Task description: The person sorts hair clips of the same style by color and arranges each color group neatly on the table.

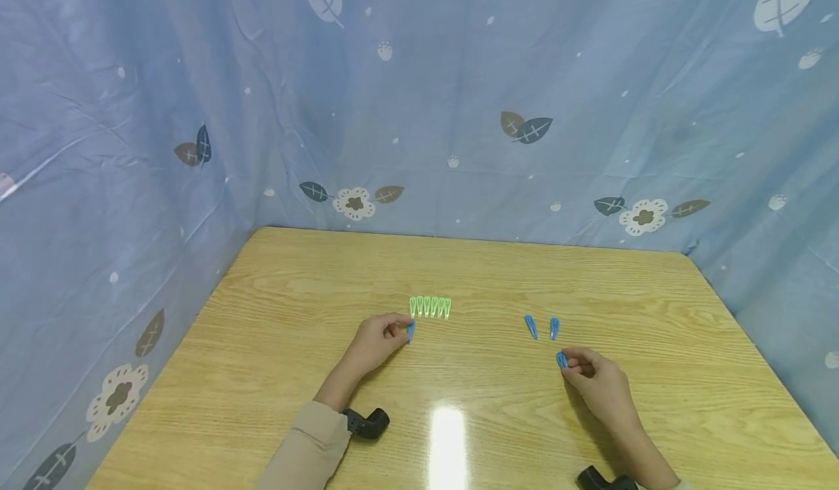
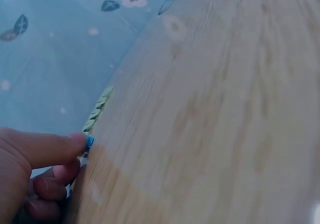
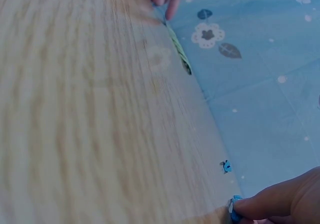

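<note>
Six or so aside, several green snap hair clips (image 1: 430,307) lie side by side in a row on the wooden table. Just below the row's left end, my left hand (image 1: 379,341) pinches a blue snap hair clip (image 1: 411,331) between thumb and forefinger. On the right, my right hand (image 1: 599,382) pinches another blue hair clip (image 1: 561,360) at the tabletop. Two more blue clips, one tilted (image 1: 531,327) and one nearly upright (image 1: 554,328), lie just beyond that hand. In the left wrist view, fingertips cover most of the held clip (image 2: 90,141).
The wooden table (image 1: 485,275) reaches back to a blue patterned curtain (image 1: 419,111) that surrounds it at the back and sides. A dark wrist device (image 1: 368,423) is on the left wrist and another (image 1: 604,480) on the right. Light glares off the table's front middle.
</note>
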Motion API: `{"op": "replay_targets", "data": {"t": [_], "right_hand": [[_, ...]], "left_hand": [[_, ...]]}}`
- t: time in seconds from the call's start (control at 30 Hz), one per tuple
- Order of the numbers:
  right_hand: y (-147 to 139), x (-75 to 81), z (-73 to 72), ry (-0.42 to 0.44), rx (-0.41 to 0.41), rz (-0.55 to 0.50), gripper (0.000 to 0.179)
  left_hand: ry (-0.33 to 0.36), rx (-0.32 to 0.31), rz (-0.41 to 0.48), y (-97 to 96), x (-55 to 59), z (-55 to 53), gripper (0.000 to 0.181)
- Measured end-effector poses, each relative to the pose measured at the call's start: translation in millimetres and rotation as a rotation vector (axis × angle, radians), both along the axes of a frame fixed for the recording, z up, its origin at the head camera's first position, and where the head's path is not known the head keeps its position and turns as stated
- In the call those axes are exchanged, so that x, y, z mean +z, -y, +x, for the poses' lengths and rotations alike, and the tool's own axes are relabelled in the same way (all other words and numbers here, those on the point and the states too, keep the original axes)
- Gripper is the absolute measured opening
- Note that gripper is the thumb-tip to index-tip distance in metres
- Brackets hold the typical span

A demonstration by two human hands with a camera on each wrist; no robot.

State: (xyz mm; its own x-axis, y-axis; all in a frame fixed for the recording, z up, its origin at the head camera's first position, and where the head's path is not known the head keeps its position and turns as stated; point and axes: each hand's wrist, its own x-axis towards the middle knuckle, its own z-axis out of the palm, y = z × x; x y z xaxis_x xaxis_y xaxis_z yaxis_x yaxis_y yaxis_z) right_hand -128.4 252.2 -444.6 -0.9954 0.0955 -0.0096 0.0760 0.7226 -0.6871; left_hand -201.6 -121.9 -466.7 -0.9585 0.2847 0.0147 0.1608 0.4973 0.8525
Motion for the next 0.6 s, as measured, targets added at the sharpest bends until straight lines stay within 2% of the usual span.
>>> {"op": "replay_targets", "data": {"t": [0.3, 0.6], "right_hand": [[1, -0.8, -0.5, -0.038, 0.025, -0.039, 0.029], [25, 6.3, -11.9, 0.035, 0.119, -0.270, 0.032]], "left_hand": [[-0.027, -0.006, -0.029, -2.0, 0.2, 0.0, 0.024], [-0.019, -0.003, -0.020, -0.8, -0.8, 0.5, 0.024]]}}
